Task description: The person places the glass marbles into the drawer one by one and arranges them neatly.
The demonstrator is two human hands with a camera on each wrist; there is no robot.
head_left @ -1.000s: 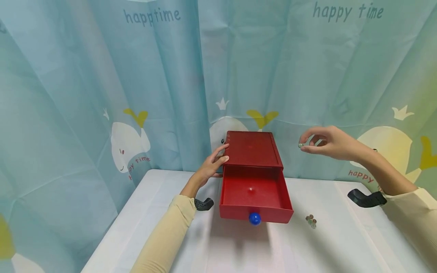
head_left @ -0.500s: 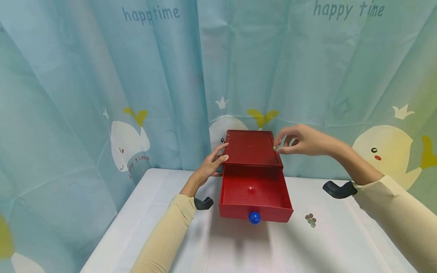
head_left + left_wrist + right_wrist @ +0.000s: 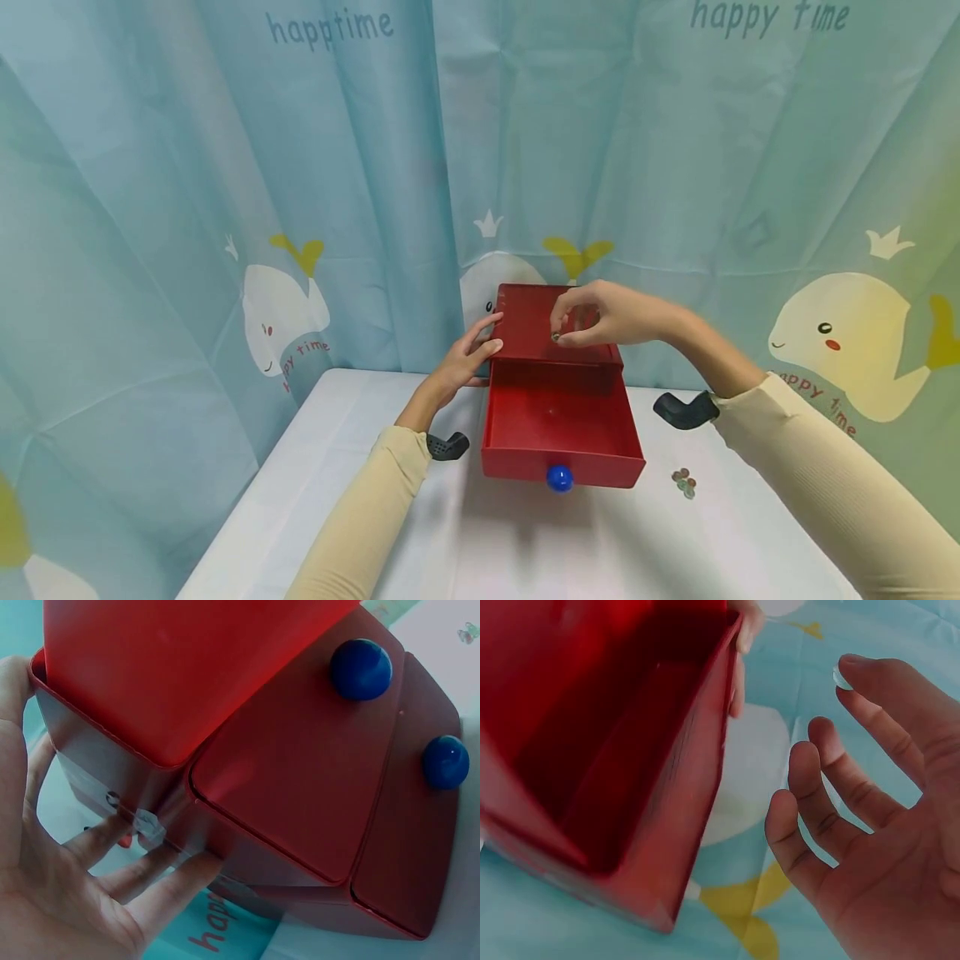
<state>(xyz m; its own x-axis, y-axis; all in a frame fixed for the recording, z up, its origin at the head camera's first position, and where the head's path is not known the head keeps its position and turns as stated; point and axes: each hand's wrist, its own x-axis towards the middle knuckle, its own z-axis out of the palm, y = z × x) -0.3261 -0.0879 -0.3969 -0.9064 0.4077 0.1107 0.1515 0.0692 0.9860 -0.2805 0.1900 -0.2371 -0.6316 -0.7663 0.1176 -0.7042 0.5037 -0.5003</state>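
Note:
A red drawer cabinet [image 3: 525, 329] stands on the table with its top drawer [image 3: 525, 429] pulled out and a blue knob [image 3: 559, 478] on the front. My left hand [image 3: 459, 367] rests on the cabinet's left side, thumb at the top edge. In the left wrist view, the spread fingers [image 3: 161, 892] lie along the side wall. Above the cabinet top, my right hand [image 3: 618, 315] pinches a small glass marble [image 3: 843, 678] between thumb and forefinger. Its other fingers are loosely bent. A little cluster of marbles [image 3: 684, 482] lies right of the drawer.
Two lower drawers with blue knobs [image 3: 361, 669] are closed beneath the top one. A white cloth covers the table [image 3: 360, 467]. Behind it hangs a pale blue curtain [image 3: 360, 167] with whale prints.
My right hand has moved left with the marble, from right of the cabinet to over its top. The left hand and drawer have stayed in place.

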